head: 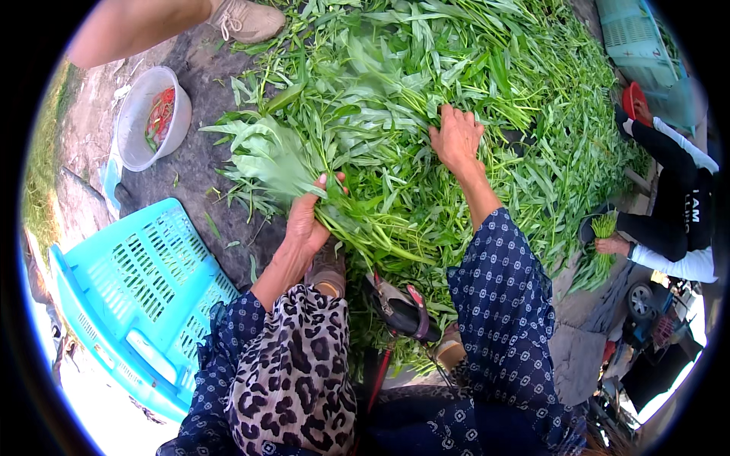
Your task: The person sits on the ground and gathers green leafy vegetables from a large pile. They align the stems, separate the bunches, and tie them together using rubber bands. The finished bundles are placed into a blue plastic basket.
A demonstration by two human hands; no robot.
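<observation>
My left hand is closed around a bunch of leafy green stems, its broad leaves spreading to the upper left and its cut stem ends pointing to the lower right. Farther up and to the right, my right hand reaches into a large heap of leafy greens on the ground, fingers curled down at some stems; its fingertips are hidden in the leaves, so its grip is unclear. A dark tool or device with a strap and a red rod sits between my knees, below the held bunch.
A turquoise slotted plastic basket lies at my left. Beyond it stands a whitish plastic tub with red strips inside. Another person's shoe is at the top left. A co-worker at the right holds a green bunch beside turquoise crates.
</observation>
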